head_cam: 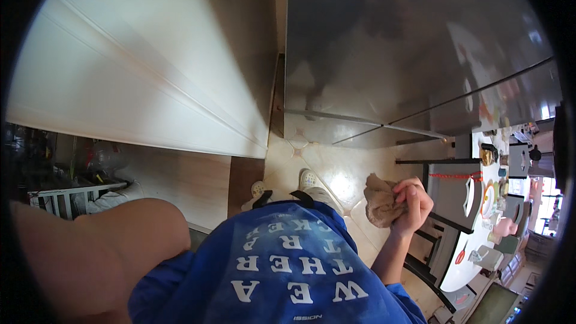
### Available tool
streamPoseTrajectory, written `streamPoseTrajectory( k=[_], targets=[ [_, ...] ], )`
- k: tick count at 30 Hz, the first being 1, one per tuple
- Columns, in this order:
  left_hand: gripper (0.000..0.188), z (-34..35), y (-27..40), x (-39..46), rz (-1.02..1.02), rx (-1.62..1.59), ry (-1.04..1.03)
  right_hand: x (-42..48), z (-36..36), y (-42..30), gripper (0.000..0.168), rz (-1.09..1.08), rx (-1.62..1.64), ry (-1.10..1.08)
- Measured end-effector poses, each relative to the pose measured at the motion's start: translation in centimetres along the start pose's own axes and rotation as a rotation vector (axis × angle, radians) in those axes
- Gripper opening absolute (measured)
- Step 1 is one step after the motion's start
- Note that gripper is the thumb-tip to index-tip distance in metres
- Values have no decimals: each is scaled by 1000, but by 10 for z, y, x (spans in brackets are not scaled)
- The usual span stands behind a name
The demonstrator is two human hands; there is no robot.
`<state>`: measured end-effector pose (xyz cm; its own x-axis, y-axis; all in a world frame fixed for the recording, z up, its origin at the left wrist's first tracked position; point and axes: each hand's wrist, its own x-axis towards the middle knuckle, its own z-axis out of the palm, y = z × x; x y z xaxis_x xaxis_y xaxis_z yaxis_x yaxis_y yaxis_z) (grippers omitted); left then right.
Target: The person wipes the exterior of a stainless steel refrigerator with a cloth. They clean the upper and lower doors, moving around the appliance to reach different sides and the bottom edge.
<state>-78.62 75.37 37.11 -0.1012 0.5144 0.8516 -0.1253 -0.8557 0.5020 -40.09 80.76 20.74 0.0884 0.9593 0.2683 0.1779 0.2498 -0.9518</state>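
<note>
My right hand (413,202) grips a crumpled brown cloth (379,201), held out to the right of my blue shirt (288,243) above the tiled floor. The cloth bunches out past my curled fingers. At the lower left my bare left arm (112,252) is raised and bent close to the camera, and the left hand is out of view. In front of me on the right stands a tall, glossy dark cabinet or appliance (360,54) with a seam between its panels. A large white panel (144,67) rises at the front left.
Black-framed chairs (454,198) stand close by on the right. Beyond them, a white dining table (463,261) carries dishes, jars and red-handled scissors (460,256). At the left, a white slatted rack (76,198) stands near bagged items. My shoes (310,178) are on the tiles (288,162).
</note>
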Motion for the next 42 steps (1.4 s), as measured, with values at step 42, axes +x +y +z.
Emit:
streamPoseTrajectory(
  k=[42],
  targets=[
    [48, 113, -105, -63, -909, -23, -133, 202, 7, -7, 28, -668, -220, 1106]
  ],
)
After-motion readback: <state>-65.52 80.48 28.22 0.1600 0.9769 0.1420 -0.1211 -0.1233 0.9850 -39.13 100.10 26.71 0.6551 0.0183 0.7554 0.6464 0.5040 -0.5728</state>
